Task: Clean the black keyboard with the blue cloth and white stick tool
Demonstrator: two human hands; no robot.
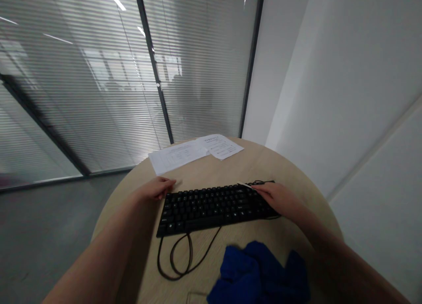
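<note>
A black keyboard (207, 207) lies slightly tilted across the round table, its cable (187, 260) looped in front of it. At its far left corner is my left hand (158, 188), fingers curled together. A faint thin shape shows beyond those fingertips, too blurred to name. My right hand (273, 196) reaches over the keyboard's right end, pinching a thin pale stick (245, 185) that points left over the upper rows of keys. A crumpled blue cloth (257, 275) rests near the table's front edge, in front of the keyboard.
Printed paper sheets (180, 155) lie at the far side of the wooden table (263, 163). Beyond stands a glass partition with blinds (204, 75). A white wall (346, 97) rises on the right. A thin wire-like outline (194, 294) shows left of the cloth.
</note>
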